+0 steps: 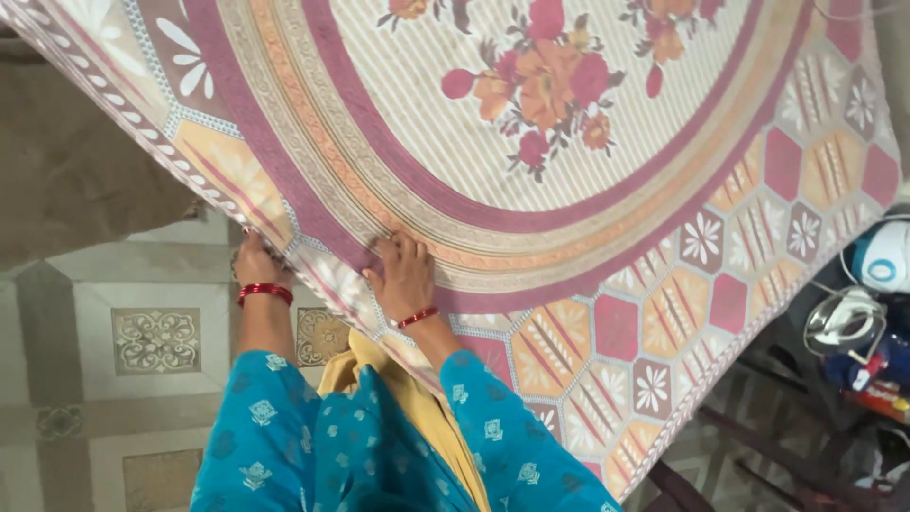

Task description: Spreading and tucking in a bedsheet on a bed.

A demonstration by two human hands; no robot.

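Cotton-looking cloth, that's what both hands are on: a big printed bedsheet (569,171) with a flower cluster in the middle, plum and orange bands, and hexagon patches round the border. The right hand (403,275) lies on top of the sheet near its edge, fingers bent and pressing into the fabric; whether it pinches a fold, I cannot tell. Just to its left, the left hand (254,264) grips the very edge, fingers curled under and closed on the cloth. Red bangles ring both wrists, and teal sleeves run back toward the camera with a yellow scarf (417,408) hanging between them.

Judging by how it drapes, this sheet is soft, light and floppy, not slippery; the edge and corners look like the best places to hold.

Away from the hands, the sheet spreads up and to the right, covering whatever lies beneath. Below the hands sits a patterned tile floor (152,341). Far right, an iron (844,318) rests among cords and clutter.
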